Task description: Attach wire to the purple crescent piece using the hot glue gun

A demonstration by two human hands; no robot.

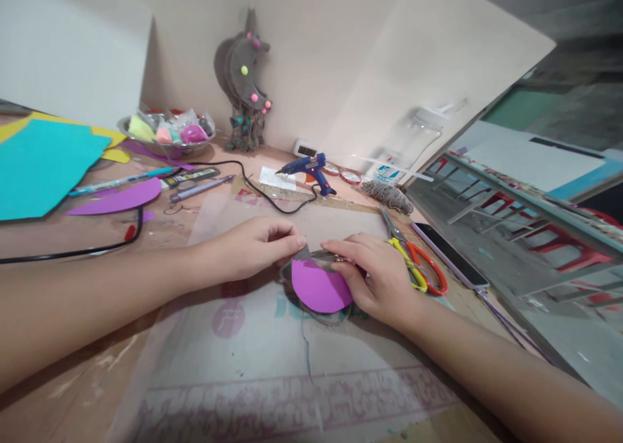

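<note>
A purple foam piece (pixel 321 287) with a grey part along its upper edge is between my hands, over the translucent sheet (pixel 233 365). My left hand (pixel 257 248) pinches the grey tip at its upper left. Thumb and fingers of my right hand (pixel 372 271) are closed at its right edge, on a small metallic or grey bit too small to make out. Grey cord loops around beneath the purple piece, and a thin thread trails down over the sheet.
Behind my hands lies a blue glue gun (pixel 309 166) with a black cable. Scissors (pixel 413 258), a phone (pixel 450 255) and grey yarn (pixel 388 196) are at right. Turquoise foam (pixel 43 170), pens and a bowl (pixel 170 146) of bagged items stand left. A moon-shaped ornament (pixel 246 73) hangs behind.
</note>
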